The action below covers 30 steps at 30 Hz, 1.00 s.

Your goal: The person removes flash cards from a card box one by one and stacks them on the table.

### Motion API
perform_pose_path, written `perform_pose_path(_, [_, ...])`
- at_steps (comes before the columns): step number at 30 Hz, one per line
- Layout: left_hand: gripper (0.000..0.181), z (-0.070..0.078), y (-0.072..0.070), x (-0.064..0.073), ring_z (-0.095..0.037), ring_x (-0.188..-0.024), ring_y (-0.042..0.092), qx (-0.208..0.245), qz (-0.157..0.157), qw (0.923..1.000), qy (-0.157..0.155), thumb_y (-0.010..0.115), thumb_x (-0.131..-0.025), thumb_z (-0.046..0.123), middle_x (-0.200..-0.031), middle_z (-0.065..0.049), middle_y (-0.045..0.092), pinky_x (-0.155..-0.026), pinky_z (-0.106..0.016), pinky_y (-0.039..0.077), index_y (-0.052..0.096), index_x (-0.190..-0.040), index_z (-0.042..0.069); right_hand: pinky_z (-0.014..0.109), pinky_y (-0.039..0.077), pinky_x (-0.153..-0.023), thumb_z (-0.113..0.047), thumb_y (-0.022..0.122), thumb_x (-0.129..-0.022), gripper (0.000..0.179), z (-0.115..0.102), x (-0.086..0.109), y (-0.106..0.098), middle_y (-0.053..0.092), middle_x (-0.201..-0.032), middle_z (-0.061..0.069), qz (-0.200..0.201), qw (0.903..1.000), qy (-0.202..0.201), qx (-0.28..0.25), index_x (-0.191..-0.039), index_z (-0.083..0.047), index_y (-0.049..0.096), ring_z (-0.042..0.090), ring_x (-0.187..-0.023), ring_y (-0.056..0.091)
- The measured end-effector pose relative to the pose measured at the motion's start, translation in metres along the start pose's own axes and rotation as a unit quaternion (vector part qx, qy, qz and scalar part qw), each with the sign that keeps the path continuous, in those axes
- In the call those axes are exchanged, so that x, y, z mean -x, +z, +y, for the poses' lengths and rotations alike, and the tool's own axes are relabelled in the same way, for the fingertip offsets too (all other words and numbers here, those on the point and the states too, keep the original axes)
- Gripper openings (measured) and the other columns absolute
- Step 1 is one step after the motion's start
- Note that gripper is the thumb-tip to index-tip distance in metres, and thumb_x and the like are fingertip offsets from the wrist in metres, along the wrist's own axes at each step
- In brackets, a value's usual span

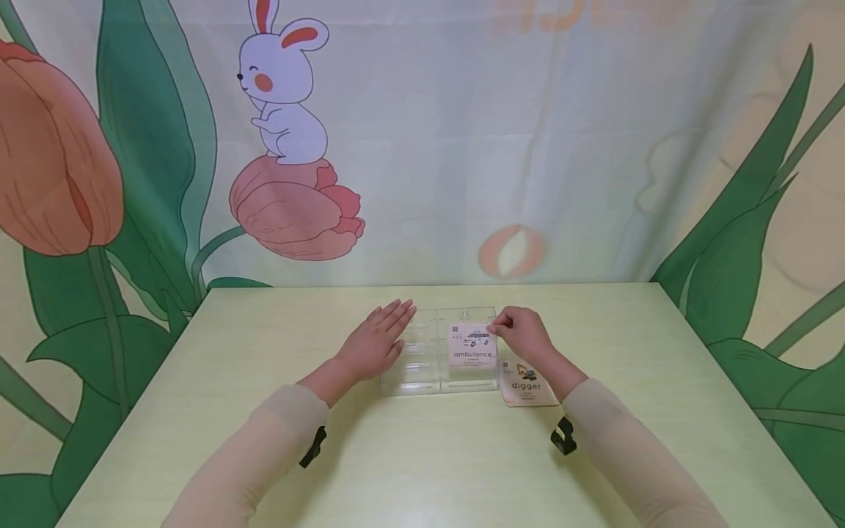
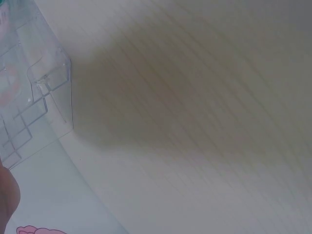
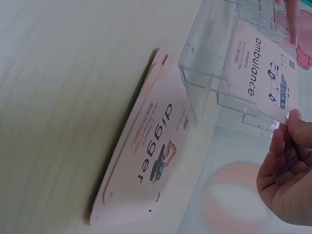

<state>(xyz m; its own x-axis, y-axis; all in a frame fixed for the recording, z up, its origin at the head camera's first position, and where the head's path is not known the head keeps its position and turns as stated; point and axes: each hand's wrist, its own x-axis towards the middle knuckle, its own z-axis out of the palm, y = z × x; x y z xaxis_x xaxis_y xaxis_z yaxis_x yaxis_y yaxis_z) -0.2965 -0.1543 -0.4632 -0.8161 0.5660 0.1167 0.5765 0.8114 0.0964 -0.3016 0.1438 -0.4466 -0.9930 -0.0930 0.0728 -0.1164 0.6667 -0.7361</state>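
Observation:
A pink flash card printed "ambulance" stands in the right half of a clear plastic rack. My right hand pinches the card's upper right corner between thumb and fingers, which the right wrist view shows closely. The left hand lies along the rack's left side, its fingers straight and together, pointing away from me. In the left wrist view only the rack's corner and a bit of that hand show. A "digger" card lies on the table beside the rack, below my right wrist.
The pale wooden table extends around the rack, its far edge meeting a printed curtain with a rabbit and tulips. The digger card appears to top a small stack. Dark camera straps hang at both wrists.

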Motion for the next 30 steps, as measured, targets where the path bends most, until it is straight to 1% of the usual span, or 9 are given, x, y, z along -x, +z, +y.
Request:
perform_pose_path(8, [0.061, 0.0009, -0.0009, 0.0003, -0.035, -0.159, 0.025, 0.004, -0.003, 1.0000, -0.001, 0.048, -0.107, 0.020, -0.170, -0.015, 0.028, -0.131, -0.052, 0.022, 0.028, -0.161, 0.001, 0.025, 0.040, -0.063, -0.011, 0.071, -0.096, 0.014, 0.0012, -0.0016, -0.0009, 0.068, -0.084, 0.012, -0.003, 0.9998, -0.009, 0.018, -0.090, 0.002, 0.071, 0.017, -0.073, 0.049])
perform_pose_path(13, [0.061, 0.0009, -0.0011, -0.0001, -0.035, -0.159, 0.025, 0.000, -0.002, 1.0000, 0.000, 0.047, -0.107, 0.020, -0.170, -0.015, 0.028, -0.131, -0.052, 0.023, 0.028, -0.161, 0.001, 0.024, 0.040, -0.063, -0.011, 0.069, -0.097, 0.014, -0.0002, -0.0016, -0.0026, 0.069, -0.084, 0.012, -0.007, 0.9995, -0.012, 0.028, -0.091, 0.002, 0.071, 0.017, -0.073, 0.050])
perform_pose_path(20, [0.060, 0.0008, -0.0010, -0.0005, -0.035, -0.159, 0.026, -0.004, 0.001, 1.0000, 0.003, 0.048, -0.106, 0.020, -0.170, -0.015, 0.029, -0.131, -0.052, 0.024, 0.029, -0.160, 0.001, 0.024, 0.038, -0.060, -0.011, 0.067, -0.098, 0.015, -0.0010, -0.0020, -0.0042, 0.066, -0.080, 0.011, -0.011, 0.9986, -0.018, 0.050, -0.092, 0.002, 0.070, 0.016, -0.069, 0.048])
perform_pose_path(30, [0.061, 0.0007, -0.0025, 0.0007, -0.037, -0.158, 0.026, 0.003, -0.003, 1.0000, 0.003, 0.048, -0.106, 0.019, -0.169, -0.017, 0.029, -0.130, -0.054, 0.024, 0.029, -0.160, -0.001, 0.024, 0.038, -0.059, -0.013, 0.067, -0.099, 0.016, -0.0042, -0.0024, -0.0044, 0.067, -0.081, 0.010, -0.016, 0.9974, -0.021, 0.068, -0.095, 0.002, 0.071, 0.016, -0.068, 0.048])
